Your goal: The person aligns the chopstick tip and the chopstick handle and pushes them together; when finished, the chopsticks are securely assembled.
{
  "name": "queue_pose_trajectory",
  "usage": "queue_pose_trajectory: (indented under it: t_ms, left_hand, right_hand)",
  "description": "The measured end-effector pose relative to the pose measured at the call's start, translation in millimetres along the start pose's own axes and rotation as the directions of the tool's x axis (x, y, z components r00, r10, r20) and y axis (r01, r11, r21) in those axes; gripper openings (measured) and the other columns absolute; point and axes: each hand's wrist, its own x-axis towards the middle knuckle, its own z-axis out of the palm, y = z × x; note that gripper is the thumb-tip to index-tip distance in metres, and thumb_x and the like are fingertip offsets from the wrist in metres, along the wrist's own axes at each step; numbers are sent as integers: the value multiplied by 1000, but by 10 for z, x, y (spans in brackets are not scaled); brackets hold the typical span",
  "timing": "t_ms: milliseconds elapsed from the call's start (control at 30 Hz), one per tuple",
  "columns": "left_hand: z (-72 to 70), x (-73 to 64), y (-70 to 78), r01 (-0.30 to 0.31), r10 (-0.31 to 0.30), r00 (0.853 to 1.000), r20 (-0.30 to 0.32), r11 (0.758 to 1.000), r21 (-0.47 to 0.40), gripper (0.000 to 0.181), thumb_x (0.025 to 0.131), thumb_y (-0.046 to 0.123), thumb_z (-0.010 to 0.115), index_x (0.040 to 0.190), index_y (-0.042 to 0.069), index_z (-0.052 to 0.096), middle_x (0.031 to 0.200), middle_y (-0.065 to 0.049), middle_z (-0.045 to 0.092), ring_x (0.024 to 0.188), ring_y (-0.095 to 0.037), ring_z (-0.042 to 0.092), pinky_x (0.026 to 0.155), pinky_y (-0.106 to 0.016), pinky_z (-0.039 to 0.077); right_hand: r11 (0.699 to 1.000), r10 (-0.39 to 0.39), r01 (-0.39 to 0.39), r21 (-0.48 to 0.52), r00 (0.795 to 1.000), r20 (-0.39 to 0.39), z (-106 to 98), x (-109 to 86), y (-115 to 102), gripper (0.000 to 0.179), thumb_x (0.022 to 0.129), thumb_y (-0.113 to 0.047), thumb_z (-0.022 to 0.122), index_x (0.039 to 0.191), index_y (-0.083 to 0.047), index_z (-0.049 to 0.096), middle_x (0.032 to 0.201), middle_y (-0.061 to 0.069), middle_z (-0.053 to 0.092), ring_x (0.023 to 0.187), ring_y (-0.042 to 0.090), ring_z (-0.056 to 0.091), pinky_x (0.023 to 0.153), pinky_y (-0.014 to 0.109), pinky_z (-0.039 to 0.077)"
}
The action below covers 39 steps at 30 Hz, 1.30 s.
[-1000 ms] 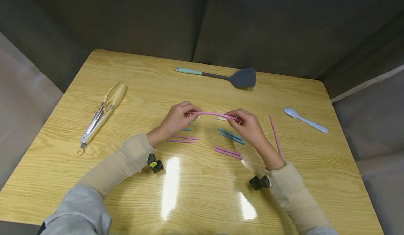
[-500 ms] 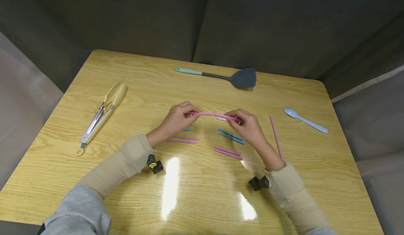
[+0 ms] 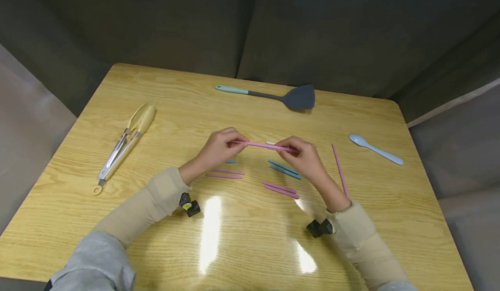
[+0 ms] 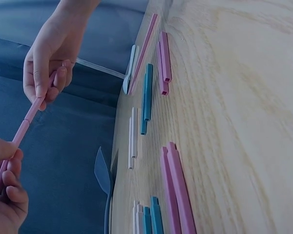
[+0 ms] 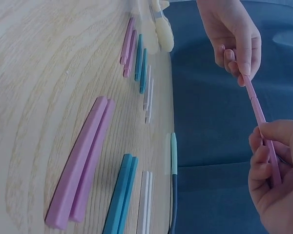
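My left hand [image 3: 223,148] pinches one half of a pink two-piece chopstick [image 3: 255,143] above the table. The other half is pinched by my right hand [image 3: 302,154], and the inner ends meet in nearly one line, with a joint line showing in the right wrist view. Below lie loose chopstick halves in pairs. Under the left hand are pink halves [image 3: 224,176], blue halves [image 4: 156,217] and white halves [image 4: 138,219]. Near the right hand are pink halves [image 3: 280,190], blue halves [image 3: 285,169] and white halves [image 5: 145,200], the white mostly hidden in the head view.
A long pink chopstick [image 3: 340,167] lies right of the right hand, with a pale blue spoon [image 3: 375,148] beyond it. At the back edge lies a dark turner [image 3: 298,97] with a mint handle. Tongs [image 3: 125,147] rest at the left of the wooden table [image 3: 172,247].
The two pink halves met at a slight angle before and now line up straighter. Both hands have drawn slightly closer together, and the joint sits a little lower. The loose pieces stay put.
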Motion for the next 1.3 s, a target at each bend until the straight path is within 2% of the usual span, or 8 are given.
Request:
queue_pose_trajectory:
  t_ms: [167, 333, 500, 767, 933, 1167, 1300]
  left_hand:
    - [-1, -1, 20, -10, 10, 1000, -10, 1000, -13, 7, 80, 5, 65, 85, 2, 68, 73, -2, 57, 60, -8, 44, 51, -20, 39]
    - [18, -4, 16, -30, 29, 999, -19, 999, -27, 5, 79, 4, 66, 84, 1, 68, 70, -1, 56, 59, -7, 43, 50, -19, 38]
    - [41, -8, 8, -62, 61, 997, -37, 998, -32, 5, 78, 3, 66, 83, 0, 68, 68, -2, 54, 58, -8, 42, 50, -18, 37]
    - [65, -40, -6, -109, 107, 992, -69, 994, -23, 5, 79, 2, 66, 83, 0, 67, 68, -3, 55, 57, -7, 41, 49, -18, 35]
    - [72, -52, 1, -125, 122, 987, -101, 992, -32, 5, 77, -1, 66, 82, -1, 67, 67, -3, 55, 56, -7, 40, 48, -18, 34]
    - [68, -56, 24, -134, 129, 985, -115, 990, -35, 5, 77, -1, 66, 82, 0, 67, 69, -3, 55, 57, -7, 41, 49, -19, 35]
    - [64, -49, 30, -137, 131, 984, -120, 990, -41, 5, 77, -3, 66, 81, -1, 67, 69, -3, 55, 56, -7, 41, 48, -19, 35]
  right_hand:
    - [1000, -9, 9, 3, 1000, -15, 0, -5, 0, 8, 83, -5, 62, 89, -2, 67, 77, 7, 60, 57, 11, 44, 50, 20, 38]
    - [998, -50, 51, 26, 999, -20, -4, -18, 21, 8, 82, -3, 63, 88, -1, 67, 77, 8, 61, 56, 9, 42, 49, 20, 36]
    - [998, -51, 52, 43, 998, -21, -9, -33, -5, 8, 81, 0, 62, 88, 1, 67, 78, 10, 62, 57, 7, 42, 50, 19, 36]
    - [995, -85, 86, 40, 996, -28, -66, -47, -333, 7, 79, 9, 60, 85, 9, 64, 77, 18, 61, 59, 6, 45, 53, 17, 39]
    - [996, -80, 80, 40, 997, -20, -69, -36, -374, 7, 79, 9, 60, 85, 9, 64, 78, 18, 61, 61, 7, 48, 54, 16, 41]
    - [998, -38, 38, 45, 999, -9, -75, -36, -400, 8, 81, 8, 60, 87, 8, 64, 78, 16, 60, 63, 10, 48, 55, 18, 42]
    - [998, -51, 51, 42, 999, -3, -77, -23, -400, 8, 81, 8, 59, 87, 8, 64, 77, 16, 59, 61, 10, 46, 53, 18, 40]
